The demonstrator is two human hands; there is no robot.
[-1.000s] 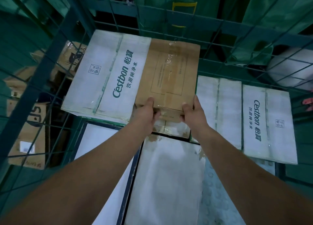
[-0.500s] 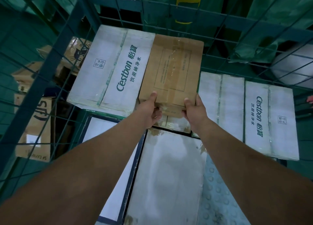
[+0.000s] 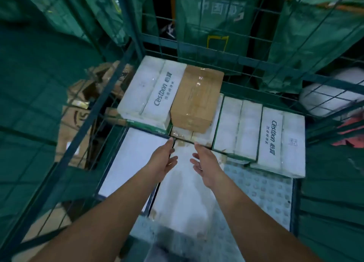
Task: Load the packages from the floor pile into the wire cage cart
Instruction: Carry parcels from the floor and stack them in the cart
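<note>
The brown box (image 3: 197, 98) is lying inside the cart (image 3: 256, 66), touching the white box (image 3: 149, 92) beside it, while the left hand (image 3: 163, 161) and the right hand (image 3: 204, 163) are hanging just in front of the brown box, fingers wide and holding nothing.

I see the cage's wire walls (image 3: 232, 50) closing off the far side, left and right; the near side is open where my arms enter. A brown box (image 3: 197, 96) and white cartons (image 3: 149, 92) are stacked high at the back. Lower white packages (image 3: 134, 159) leave room above them, and the studded floor (image 3: 264, 192) at right lies bare.
</note>
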